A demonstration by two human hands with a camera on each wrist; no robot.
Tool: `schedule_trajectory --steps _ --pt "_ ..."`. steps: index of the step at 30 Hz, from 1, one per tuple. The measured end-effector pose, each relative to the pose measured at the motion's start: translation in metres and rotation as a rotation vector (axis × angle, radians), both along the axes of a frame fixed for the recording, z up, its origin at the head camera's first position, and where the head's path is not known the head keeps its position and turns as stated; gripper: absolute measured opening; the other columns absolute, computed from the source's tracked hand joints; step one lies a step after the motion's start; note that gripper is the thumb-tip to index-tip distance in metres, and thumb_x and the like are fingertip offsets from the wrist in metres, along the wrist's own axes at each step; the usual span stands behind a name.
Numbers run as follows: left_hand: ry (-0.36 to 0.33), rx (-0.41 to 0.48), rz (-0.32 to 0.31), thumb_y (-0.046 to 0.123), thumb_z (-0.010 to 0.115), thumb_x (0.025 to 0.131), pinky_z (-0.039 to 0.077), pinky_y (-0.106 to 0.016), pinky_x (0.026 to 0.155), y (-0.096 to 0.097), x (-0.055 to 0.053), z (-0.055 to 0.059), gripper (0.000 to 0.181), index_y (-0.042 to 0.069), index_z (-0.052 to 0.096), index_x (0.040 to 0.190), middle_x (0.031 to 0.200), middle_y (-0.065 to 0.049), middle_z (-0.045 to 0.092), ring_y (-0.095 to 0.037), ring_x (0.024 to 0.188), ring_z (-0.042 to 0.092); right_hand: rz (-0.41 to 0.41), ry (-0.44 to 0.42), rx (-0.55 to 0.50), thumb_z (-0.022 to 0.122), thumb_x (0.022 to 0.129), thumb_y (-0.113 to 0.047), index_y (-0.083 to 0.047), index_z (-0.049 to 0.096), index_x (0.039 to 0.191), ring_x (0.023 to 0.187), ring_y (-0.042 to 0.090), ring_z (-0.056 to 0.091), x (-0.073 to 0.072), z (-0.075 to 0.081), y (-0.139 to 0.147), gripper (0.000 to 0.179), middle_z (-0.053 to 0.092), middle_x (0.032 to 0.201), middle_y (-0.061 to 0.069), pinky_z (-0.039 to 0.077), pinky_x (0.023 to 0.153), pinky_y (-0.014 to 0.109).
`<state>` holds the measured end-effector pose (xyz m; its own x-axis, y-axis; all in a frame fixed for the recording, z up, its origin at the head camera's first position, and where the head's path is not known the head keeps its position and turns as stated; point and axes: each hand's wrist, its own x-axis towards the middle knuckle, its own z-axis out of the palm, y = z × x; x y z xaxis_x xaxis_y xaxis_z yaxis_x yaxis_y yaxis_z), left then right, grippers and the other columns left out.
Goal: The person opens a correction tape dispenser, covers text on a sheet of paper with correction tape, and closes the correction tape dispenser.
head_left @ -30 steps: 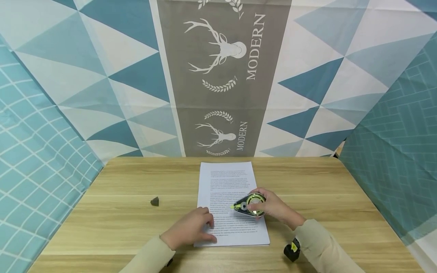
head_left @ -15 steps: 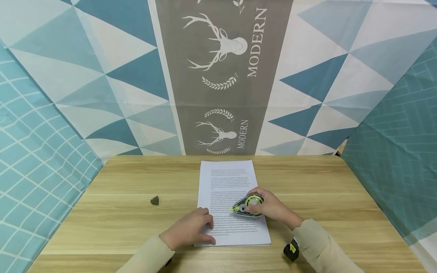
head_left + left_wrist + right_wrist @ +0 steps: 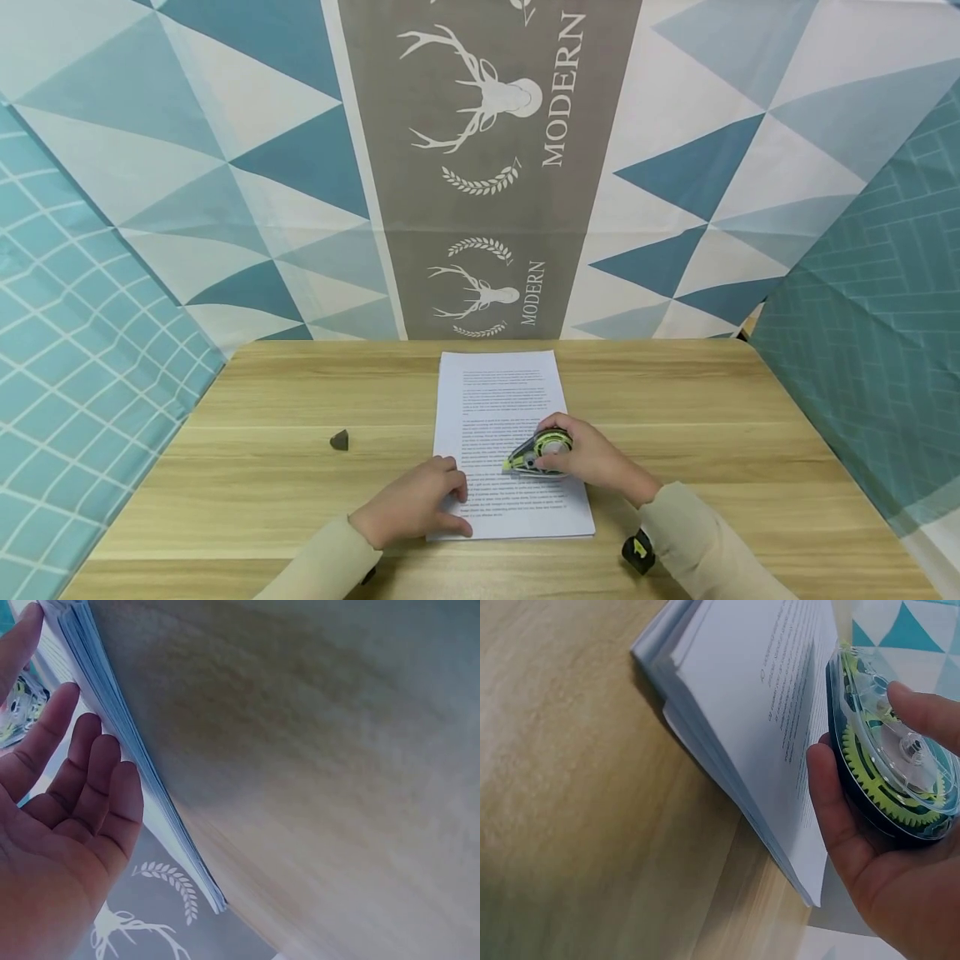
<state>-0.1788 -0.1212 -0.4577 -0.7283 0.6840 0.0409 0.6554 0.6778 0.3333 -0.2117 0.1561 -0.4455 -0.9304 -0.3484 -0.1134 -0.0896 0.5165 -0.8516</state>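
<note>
The right hand (image 3: 600, 458) is gripping the correction tape (image 3: 536, 454) over the paper stack (image 3: 491, 383), toward its right edge — the left hand (image 3: 418, 498), thumb and fingers apart, is resting at the near-left corner.

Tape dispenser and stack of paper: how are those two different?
The tape dispenser has a rounded case with a lime-green toothed wheel; the stack of paper is rectangular and white, printed with dark text.
The tape dispenser is much smaller than the stack of paper.
The tape dispenser is held in the right hand; the stack of paper lies on the table.
</note>
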Motion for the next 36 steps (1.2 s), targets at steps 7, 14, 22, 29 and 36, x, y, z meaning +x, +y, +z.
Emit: schedule_trajectory --steps 7,14,22,29,36 --pt "-0.025 0.001 0.016 0.046 0.076 0.069 0.039 -0.017 0.067 -0.001 0.0 -0.001 0.034 0.018 0.059 0.079 0.077 0.01 0.046 -0.003 0.072 0.038 0.028 0.046 0.074 0.076 0.077 -0.017 -0.018 0.058 0.103 0.09 0.016 0.055 0.003 0.001 -0.005 0.032 0.061 0.101 0.003 0.044 0.076 0.031" --pt "-0.033 0.018 0.02 0.044 0.075 0.071 0.04 -0.018 0.069 -0.002 0.0 -0.001 0.033 0.016 0.06 0.08 0.079 0.01 0.048 -0.004 0.073 0.039 0.05 0.12 0.132 0.076 0.076 -0.019 -0.021 0.057 0.104 0.09 0.014 0.055 0.004 0.001 -0.008 0.034 0.062 0.101 0.0 0.045 0.076 0.03" --pt "-0.032 0.031 0.023 0.043 0.074 0.073 0.038 -0.017 0.068 -0.003 0.0 -0.001 0.032 0.016 0.059 0.081 0.078 0.01 0.047 -0.004 0.073 0.038 0.1 0.195 0.137 0.076 0.077 -0.026 -0.017 0.06 0.108 0.094 0.011 0.056 0.001 -0.002 -0.013 0.035 0.064 0.103 -0.004 0.045 0.082 0.03" --pt "-0.025 0.036 0.024 0.045 0.074 0.073 0.038 -0.017 0.067 -0.003 0.0 -0.002 0.032 0.018 0.058 0.081 0.078 0.01 0.047 -0.003 0.073 0.038 0.133 0.203 0.146 0.072 0.081 -0.027 -0.023 0.06 0.104 0.092 0.007 0.055 0.001 0.002 -0.022 0.026 0.063 0.097 -0.011 0.045 0.083 0.029" --pt "-0.041 0.045 0.026 0.043 0.074 0.073 0.038 -0.017 0.068 -0.002 0.001 -0.001 0.032 0.016 0.058 0.081 0.079 0.009 0.048 -0.004 0.073 0.039 0.184 0.222 0.16 0.07 0.082 -0.027 -0.022 0.059 0.105 0.095 0.007 0.055 0.001 0.003 -0.027 0.026 0.062 0.102 -0.01 0.045 0.085 0.031"
